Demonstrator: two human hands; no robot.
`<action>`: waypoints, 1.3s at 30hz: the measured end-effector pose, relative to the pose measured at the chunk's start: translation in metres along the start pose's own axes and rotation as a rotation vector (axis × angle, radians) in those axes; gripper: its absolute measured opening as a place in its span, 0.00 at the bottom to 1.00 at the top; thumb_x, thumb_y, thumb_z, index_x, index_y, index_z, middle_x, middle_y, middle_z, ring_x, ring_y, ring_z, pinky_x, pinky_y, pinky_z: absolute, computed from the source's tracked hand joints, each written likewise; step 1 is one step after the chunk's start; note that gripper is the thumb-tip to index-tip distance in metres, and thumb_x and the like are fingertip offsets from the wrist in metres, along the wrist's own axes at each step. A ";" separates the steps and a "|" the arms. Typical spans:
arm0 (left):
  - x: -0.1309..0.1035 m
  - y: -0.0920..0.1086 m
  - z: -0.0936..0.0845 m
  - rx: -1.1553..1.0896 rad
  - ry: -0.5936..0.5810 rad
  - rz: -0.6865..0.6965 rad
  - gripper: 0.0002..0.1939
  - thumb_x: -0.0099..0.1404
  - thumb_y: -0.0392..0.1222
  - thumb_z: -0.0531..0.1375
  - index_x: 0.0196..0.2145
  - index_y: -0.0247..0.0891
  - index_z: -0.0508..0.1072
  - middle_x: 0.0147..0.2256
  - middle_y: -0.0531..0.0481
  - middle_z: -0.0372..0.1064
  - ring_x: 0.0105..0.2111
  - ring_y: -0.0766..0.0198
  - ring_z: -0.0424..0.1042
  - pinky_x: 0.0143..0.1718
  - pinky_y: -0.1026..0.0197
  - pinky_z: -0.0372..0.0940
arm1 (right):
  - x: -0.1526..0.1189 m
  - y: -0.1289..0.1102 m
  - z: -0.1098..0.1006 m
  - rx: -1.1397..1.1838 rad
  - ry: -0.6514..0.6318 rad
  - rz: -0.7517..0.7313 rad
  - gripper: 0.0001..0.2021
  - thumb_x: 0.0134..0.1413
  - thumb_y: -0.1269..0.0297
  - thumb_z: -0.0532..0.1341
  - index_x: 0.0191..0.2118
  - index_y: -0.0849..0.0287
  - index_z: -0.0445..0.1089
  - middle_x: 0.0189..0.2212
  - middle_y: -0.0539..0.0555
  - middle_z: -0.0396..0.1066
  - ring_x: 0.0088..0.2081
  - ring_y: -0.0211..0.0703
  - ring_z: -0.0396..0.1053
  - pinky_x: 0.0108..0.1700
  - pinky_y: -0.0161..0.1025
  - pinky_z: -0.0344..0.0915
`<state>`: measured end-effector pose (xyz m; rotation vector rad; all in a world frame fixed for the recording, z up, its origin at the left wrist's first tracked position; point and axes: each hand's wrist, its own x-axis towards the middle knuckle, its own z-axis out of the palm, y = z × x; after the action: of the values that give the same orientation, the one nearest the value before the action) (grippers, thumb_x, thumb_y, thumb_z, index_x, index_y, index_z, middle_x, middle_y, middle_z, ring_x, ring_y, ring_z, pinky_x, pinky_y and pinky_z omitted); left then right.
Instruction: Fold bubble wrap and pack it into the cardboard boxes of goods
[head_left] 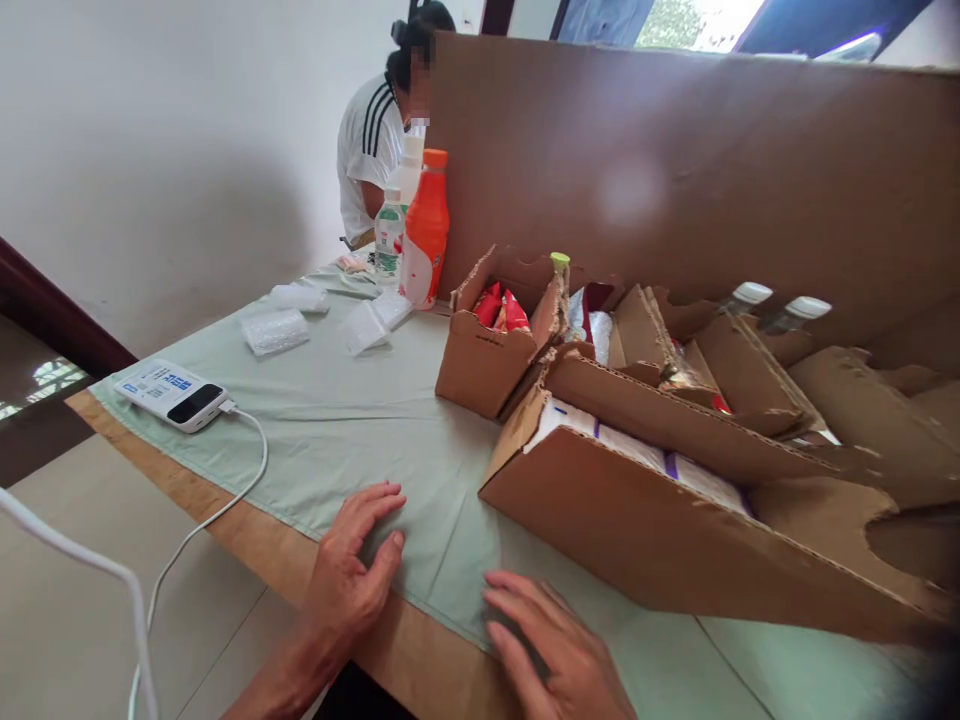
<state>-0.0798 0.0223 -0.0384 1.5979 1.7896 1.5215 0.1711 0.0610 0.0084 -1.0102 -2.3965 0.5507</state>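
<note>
Right hand (pixel 562 650) and left hand (pixel 351 580), both mine, spread and empty at bottom centre, perhaps steady the pale-green cloth (pixel 405 430) near a long brown cardboard box (pixel 660 535).

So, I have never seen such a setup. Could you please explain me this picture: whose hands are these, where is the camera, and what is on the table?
No robot here: these are one person's bare hands, seen from a camera worn on the head, looking forward and down. The left hand and right hand are near the edge of the table, and neither holds anything. On the green cloth lie a white device with a cable and some clear plastic pieces. An orange bottle stands farther back. Cardboard boxes on the right hold packets.
</note>
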 end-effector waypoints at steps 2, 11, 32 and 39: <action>-0.002 -0.003 0.000 0.020 0.042 0.064 0.15 0.67 0.34 0.59 0.50 0.46 0.75 0.52 0.45 0.76 0.55 0.54 0.74 0.56 0.46 0.70 | 0.049 -0.019 0.018 -0.037 -0.018 -0.115 0.15 0.64 0.69 0.56 0.50 0.54 0.77 0.51 0.58 0.79 0.51 0.49 0.78 0.53 0.46 0.76; 0.001 -0.009 0.007 -0.103 0.112 0.119 0.20 0.64 0.29 0.56 0.51 0.43 0.72 0.50 0.44 0.75 0.56 0.56 0.72 0.56 0.51 0.70 | 0.285 -0.024 0.102 -0.403 -0.004 -0.027 0.20 0.60 0.78 0.54 0.50 0.59 0.78 0.72 0.62 0.53 0.71 0.61 0.51 0.62 0.62 0.62; 0.000 -0.024 0.028 -0.241 0.254 0.132 0.19 0.61 0.31 0.55 0.49 0.41 0.72 0.45 0.41 0.76 0.52 0.52 0.75 0.50 0.49 0.72 | 0.327 -0.030 0.134 0.661 -0.032 0.440 0.16 0.56 0.60 0.62 0.48 0.61 0.73 0.35 0.56 0.75 0.31 0.44 0.76 0.32 0.41 0.73; 0.003 -0.025 0.032 -0.208 0.328 0.155 0.12 0.65 0.33 0.55 0.43 0.41 0.74 0.40 0.42 0.78 0.48 0.53 0.77 0.47 0.52 0.74 | 0.395 -0.057 0.119 0.018 0.013 0.032 0.16 0.61 0.71 0.57 0.49 0.56 0.78 0.51 0.56 0.77 0.55 0.52 0.71 0.59 0.49 0.65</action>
<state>-0.0696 0.0452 -0.0701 1.4830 1.6213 2.0695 -0.1700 0.2969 0.0496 -1.0427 -2.3635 0.5742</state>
